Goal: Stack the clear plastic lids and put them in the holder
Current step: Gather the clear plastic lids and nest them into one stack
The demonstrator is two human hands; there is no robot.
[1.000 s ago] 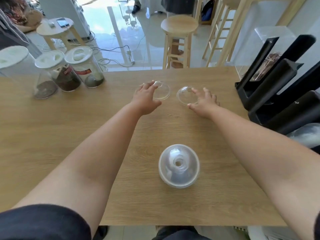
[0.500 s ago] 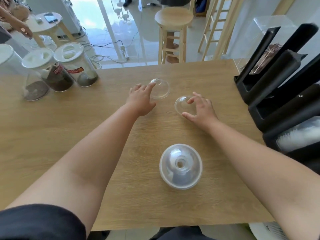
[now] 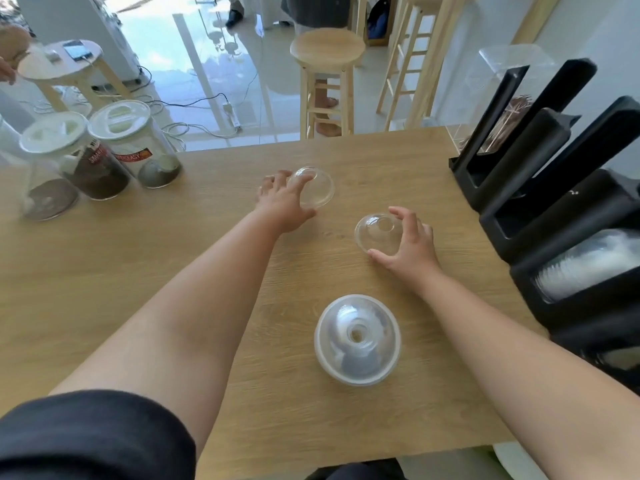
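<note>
Each hand (image 3: 282,202) (image 3: 414,242) grips one clear lid (image 3: 313,187) (image 3: 375,233).

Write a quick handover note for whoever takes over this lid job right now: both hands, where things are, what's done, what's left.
Left hand: grips a single dome lid at the far middle of the table.
Right hand: grips a second lid, tilted.
Near edge: a stack of lids, dome up.
Black holder on the right already has lids in one slot.
Done: stack begun.
Left: add both held lids to the stack, then load it into the holder.
</note>
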